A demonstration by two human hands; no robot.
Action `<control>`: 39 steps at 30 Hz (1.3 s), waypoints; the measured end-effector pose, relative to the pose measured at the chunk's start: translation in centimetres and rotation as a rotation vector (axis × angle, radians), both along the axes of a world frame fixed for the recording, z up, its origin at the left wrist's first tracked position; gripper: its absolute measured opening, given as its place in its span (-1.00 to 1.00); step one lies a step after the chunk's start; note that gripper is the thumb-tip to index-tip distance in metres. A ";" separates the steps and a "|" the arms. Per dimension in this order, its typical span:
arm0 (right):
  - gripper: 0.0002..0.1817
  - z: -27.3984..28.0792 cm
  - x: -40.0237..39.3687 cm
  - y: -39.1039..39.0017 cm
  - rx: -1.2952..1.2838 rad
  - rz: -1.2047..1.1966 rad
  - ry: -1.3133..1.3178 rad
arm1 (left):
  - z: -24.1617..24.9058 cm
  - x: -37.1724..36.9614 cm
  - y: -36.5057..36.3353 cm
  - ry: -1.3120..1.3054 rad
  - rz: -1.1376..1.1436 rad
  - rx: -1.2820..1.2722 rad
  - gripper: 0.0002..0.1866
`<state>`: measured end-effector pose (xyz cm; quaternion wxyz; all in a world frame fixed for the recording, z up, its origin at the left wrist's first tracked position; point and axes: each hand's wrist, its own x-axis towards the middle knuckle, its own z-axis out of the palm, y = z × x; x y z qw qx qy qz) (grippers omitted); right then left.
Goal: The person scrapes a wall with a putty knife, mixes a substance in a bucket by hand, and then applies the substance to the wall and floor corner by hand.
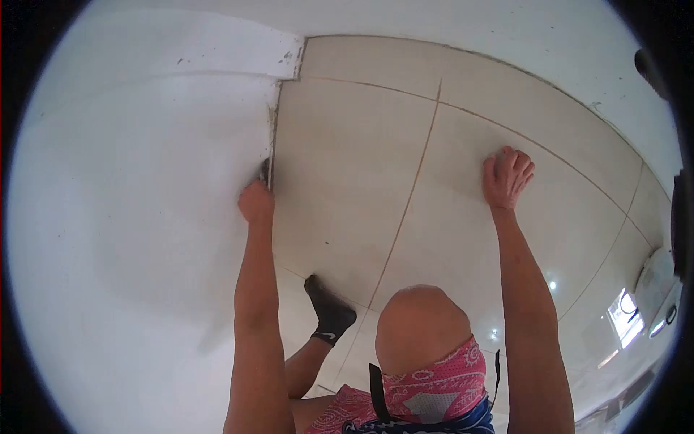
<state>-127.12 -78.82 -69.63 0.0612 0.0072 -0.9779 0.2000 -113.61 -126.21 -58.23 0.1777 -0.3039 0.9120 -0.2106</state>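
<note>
— Holding anything in the left hand (256,201)?
— Yes, grips a small dark object (265,171) in a closed fist, right at the foot of the white wall (144,181), beside the tiled floor (347,159).
— And with the right hand (509,179)?
— Rests half open and loosely curled on that same tiled floor; can't tell about anything hidden under the palm.

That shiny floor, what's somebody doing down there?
Someone is low over the tiled floor. Their left hand holds a small dark thing at the edge where the white wall meets the floor; I can't tell what it is. Their right hand is down on the tiles, fingers bent.
</note>
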 end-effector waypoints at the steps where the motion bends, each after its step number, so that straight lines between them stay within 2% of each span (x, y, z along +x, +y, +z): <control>1: -0.65 0.1 0.1 -0.1 0.002 -0.011 -0.023 | 1.0 -0.7 0.0 0.053 0.008 0.000 -0.71; 5: -0.65 0.2 -0.1 -0.1 0.019 -0.008 -0.001 | 3.0 -4.0 0.3 0.048 0.010 0.021 -0.72; 7: -0.65 0.2 0.0 -0.2 0.009 -0.013 0.000 | 0.0 -3.8 -0.6 0.044 -0.042 0.004 -0.72; 10: -0.65 0.2 -0.1 -0.1 0.019 -0.016 -0.002 | -1.8 -5.9 -0.7 0.039 -0.092 0.015 -0.72; 12: -0.65 0.1 0.4 -0.4 0.001 -0.002 -0.006 | 0.4 -6.0 -0.6 0.009 -0.070 0.016 -0.72; 15: -0.65 0.4 0.2 -0.1 0.012 -0.016 -0.009 | 2.0 -7.9 0.1 0.114 -0.107 -0.030 -0.76; 20: -0.66 0.5 -1.0 -0.1 0.009 -0.022 0.047 | -2.2 -12.3 0.6 0.000 -0.169 -0.012 -0.80; 22: -0.66 0.5 -0.2 -0.1 -0.032 -0.007 0.047 | -1.6 -11.4 0.9 -0.049 -0.201 -0.024 -0.80; 24: -0.66 0.5 -0.7 -0.1 -0.040 -0.017 0.047 | 1.9 -14.1 1.3 0.002 -0.138 0.028 -0.81; 27: -0.66 0.5 -0.2 -0.1 -0.049 -0.017 0.026 | 2.3 -14.1 0.3 0.042 -0.136 0.062 -0.81; 31: -0.67 0.5 -0.3 -0.1 -0.034 -0.029 0.025 | -1.6 -15.3 -0.2 0.090 -0.186 0.003 -0.81; 33: -0.67 0.6 -0.1 0.0 -0.038 -0.021 0.039 | -0.7 -15.2 -0.9 -0.004 -0.179 0.035 -0.81; 37: -0.66 0.3 -0.2 0.1 -0.044 -0.024 0.035 | 1.2 -14.9 -0.1 -0.056 -0.197 0.050 -0.79; 39: -0.66 0.5 -0.3 0.2 -0.039 -0.022 0.046 | 1.2 -14.1 -0.2 -0.035 -0.134 0.128 -0.78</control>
